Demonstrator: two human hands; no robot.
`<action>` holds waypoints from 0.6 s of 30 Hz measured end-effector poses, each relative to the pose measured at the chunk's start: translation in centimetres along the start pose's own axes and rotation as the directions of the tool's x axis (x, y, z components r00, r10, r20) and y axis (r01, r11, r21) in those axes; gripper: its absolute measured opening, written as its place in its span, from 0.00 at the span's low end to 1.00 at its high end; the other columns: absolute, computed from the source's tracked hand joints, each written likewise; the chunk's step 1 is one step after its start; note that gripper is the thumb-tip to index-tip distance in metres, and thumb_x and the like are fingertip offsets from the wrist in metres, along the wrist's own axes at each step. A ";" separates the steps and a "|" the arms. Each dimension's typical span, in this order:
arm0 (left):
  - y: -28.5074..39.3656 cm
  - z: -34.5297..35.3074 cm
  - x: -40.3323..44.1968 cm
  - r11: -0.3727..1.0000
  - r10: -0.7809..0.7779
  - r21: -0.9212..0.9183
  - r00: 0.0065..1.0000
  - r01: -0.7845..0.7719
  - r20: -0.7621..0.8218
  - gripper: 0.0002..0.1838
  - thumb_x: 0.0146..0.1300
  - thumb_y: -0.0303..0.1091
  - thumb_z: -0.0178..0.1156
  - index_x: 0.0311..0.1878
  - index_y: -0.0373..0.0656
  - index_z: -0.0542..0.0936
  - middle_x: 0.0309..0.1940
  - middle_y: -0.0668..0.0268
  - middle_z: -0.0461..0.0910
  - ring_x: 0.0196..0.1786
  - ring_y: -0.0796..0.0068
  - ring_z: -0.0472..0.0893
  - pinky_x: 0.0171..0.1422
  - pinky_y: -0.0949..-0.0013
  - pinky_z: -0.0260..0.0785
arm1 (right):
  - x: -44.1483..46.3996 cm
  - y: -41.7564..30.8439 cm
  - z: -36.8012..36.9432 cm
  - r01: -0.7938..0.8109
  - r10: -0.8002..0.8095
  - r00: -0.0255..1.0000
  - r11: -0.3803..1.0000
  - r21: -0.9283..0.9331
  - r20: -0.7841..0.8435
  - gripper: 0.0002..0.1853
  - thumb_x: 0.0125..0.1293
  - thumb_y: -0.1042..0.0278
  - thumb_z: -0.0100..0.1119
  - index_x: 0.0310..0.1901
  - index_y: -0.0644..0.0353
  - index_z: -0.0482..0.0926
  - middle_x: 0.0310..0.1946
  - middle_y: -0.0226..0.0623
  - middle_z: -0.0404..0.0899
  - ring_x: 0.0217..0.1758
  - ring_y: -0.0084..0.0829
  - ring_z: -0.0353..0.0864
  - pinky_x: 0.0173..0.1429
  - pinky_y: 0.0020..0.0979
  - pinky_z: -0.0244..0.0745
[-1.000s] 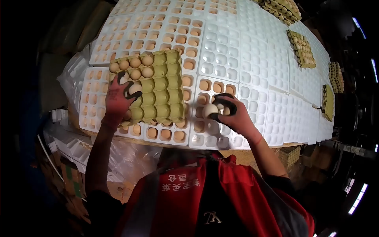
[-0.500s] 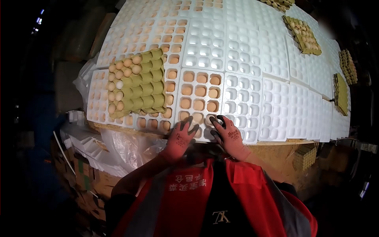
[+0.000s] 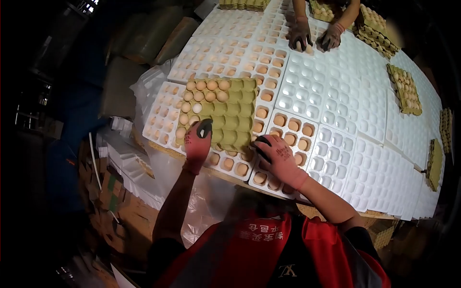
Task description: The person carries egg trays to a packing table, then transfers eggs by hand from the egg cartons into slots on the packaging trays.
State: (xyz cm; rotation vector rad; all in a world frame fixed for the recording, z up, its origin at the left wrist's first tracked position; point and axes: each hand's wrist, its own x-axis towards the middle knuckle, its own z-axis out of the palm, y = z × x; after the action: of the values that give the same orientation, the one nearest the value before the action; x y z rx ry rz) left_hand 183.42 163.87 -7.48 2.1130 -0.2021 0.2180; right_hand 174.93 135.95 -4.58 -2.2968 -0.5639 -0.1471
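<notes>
A green pulp egg tray (image 3: 233,108) lies on white foam trays, with several pale eggs (image 3: 211,85) filling its far rows and left side. My left hand (image 3: 196,146), in a pink glove with dark fingertips, is over the tray's near left corner. Its fingers are curled in, and a pale bit of an egg (image 3: 202,133) shows between them. At the tray's near right corner is my right hand (image 3: 281,158), gloved alike, fingers pointing left and apart above a foam tray (image 3: 274,120) holding brown eggs. No egg shows in it; its fingertips are partly hidden.
White foam trays with square pockets (image 3: 331,149) cover the table; those on the left hold eggs. Across the table are another person's gloved hands (image 3: 314,38) with eggs. More egg trays (image 3: 406,89) stand to the right. Plastic sheeting (image 3: 192,211) hangs at the near edge.
Both hands have left the near foam tray and moved left to the green egg tray. The left hand has closed over an egg there. The view has turned, and another person's hands have appeared.
</notes>
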 end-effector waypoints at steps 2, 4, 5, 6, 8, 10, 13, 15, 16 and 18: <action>0.4 -1.9 5.7 0.875 0.137 0.466 0.990 -0.129 0.017 0.16 0.62 0.29 0.63 0.53 0.40 0.82 0.45 0.55 0.82 0.47 0.50 0.82 0.52 0.56 0.75 | 8.0 0.5 3.7 0.106 -0.112 0.987 0.993 -0.052 -0.117 0.21 0.61 0.71 0.61 0.57 0.55 0.76 0.51 0.45 0.74 0.57 0.46 0.74 0.59 0.44 0.72; -3.7 -1.4 10.5 0.727 0.200 0.627 0.960 -0.280 0.196 0.21 0.58 0.32 0.66 0.57 0.42 0.78 0.48 0.54 0.79 0.50 0.52 0.80 0.54 0.55 0.73 | 15.6 1.5 7.1 0.085 -0.115 0.971 0.985 -0.149 -0.211 0.21 0.60 0.72 0.60 0.56 0.57 0.75 0.51 0.45 0.74 0.56 0.45 0.75 0.58 0.44 0.73; -5.9 -0.9 11.7 0.698 0.197 0.620 0.929 -0.358 0.315 0.23 0.58 0.32 0.66 0.58 0.43 0.77 0.49 0.55 0.78 0.52 0.53 0.80 0.56 0.55 0.73 | 18.0 2.7 9.3 0.031 -0.068 0.988 0.968 -0.249 -0.141 0.20 0.60 0.72 0.60 0.56 0.58 0.75 0.50 0.45 0.74 0.56 0.45 0.75 0.58 0.44 0.73; -7.2 -0.4 12.5 0.671 0.185 0.602 0.884 -0.434 0.430 0.25 0.57 0.33 0.67 0.59 0.44 0.76 0.50 0.55 0.78 0.53 0.54 0.79 0.57 0.55 0.72 | 20.0 4.3 11.7 -0.018 -0.008 0.997 0.936 -0.351 -0.074 0.20 0.59 0.72 0.60 0.55 0.59 0.75 0.50 0.45 0.74 0.55 0.45 0.75 0.58 0.44 0.73; -6.2 -0.3 13.7 0.625 0.164 0.628 0.864 -0.464 0.476 0.28 0.57 0.33 0.68 0.61 0.45 0.74 0.51 0.57 0.78 0.55 0.55 0.79 0.57 0.56 0.72 | 22.5 5.7 13.2 -0.053 0.051 0.999 0.911 -0.409 -0.017 0.19 0.59 0.71 0.60 0.53 0.60 0.75 0.50 0.45 0.74 0.55 0.45 0.75 0.57 0.44 0.74; -6.2 -0.7 14.5 0.653 0.163 0.586 0.845 -0.479 0.509 0.28 0.57 0.33 0.69 0.61 0.45 0.74 0.50 0.57 0.78 0.56 0.54 0.79 0.57 0.56 0.72 | 22.2 6.5 12.4 -0.035 0.033 0.999 0.946 -0.323 -0.011 0.17 0.59 0.69 0.61 0.51 0.60 0.75 0.51 0.45 0.74 0.56 0.46 0.75 0.56 0.44 0.74; -5.9 -2.5 16.0 0.896 0.035 0.386 0.903 -0.217 0.427 0.25 0.63 0.32 0.66 0.63 0.44 0.74 0.54 0.63 0.77 0.54 0.64 0.79 0.56 0.64 0.73 | 21.7 6.2 7.1 -0.314 0.386 0.917 0.852 0.418 -0.100 0.15 0.62 0.62 0.62 0.48 0.59 0.79 0.49 0.42 0.78 0.52 0.44 0.81 0.56 0.40 0.76; -7.5 -3.8 17.2 0.982 0.014 0.169 0.930 -0.081 0.367 0.26 0.63 0.32 0.66 0.65 0.45 0.74 0.58 0.62 0.76 0.55 0.64 0.78 0.57 0.66 0.72 | 23.1 7.7 5.1 -0.339 0.465 0.882 0.734 0.588 -0.072 0.15 0.63 0.60 0.64 0.45 0.60 0.82 0.48 0.45 0.78 0.50 0.48 0.82 0.57 0.39 0.76; -8.2 -4.1 17.2 0.999 -0.010 0.051 0.933 -0.009 0.360 0.27 0.64 0.32 0.66 0.66 0.46 0.74 0.60 0.62 0.75 0.56 0.64 0.78 0.58 0.67 0.72 | 23.7 8.2 6.0 -0.436 0.493 0.868 0.811 0.391 -0.056 0.13 0.66 0.63 0.60 0.45 0.62 0.81 0.47 0.41 0.79 0.45 0.35 0.81 0.54 0.36 0.77; -7.8 -2.0 18.4 0.973 -0.036 -0.199 0.932 0.115 0.361 0.28 0.65 0.32 0.66 0.68 0.47 0.74 0.64 0.60 0.74 0.58 0.64 0.77 0.60 0.69 0.71 | 24.7 6.7 7.5 -0.280 0.273 0.960 0.946 -0.161 -0.065 0.19 0.62 0.63 0.64 0.54 0.60 0.77 0.53 0.49 0.74 0.50 0.49 0.82 0.51 0.44 0.78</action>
State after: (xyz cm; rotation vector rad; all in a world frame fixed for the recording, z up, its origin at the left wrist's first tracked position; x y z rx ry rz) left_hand 202.92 168.56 -8.54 1.9219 -0.3412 -0.2289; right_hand 199.52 145.74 -7.62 -2.5039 -0.2082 -0.1089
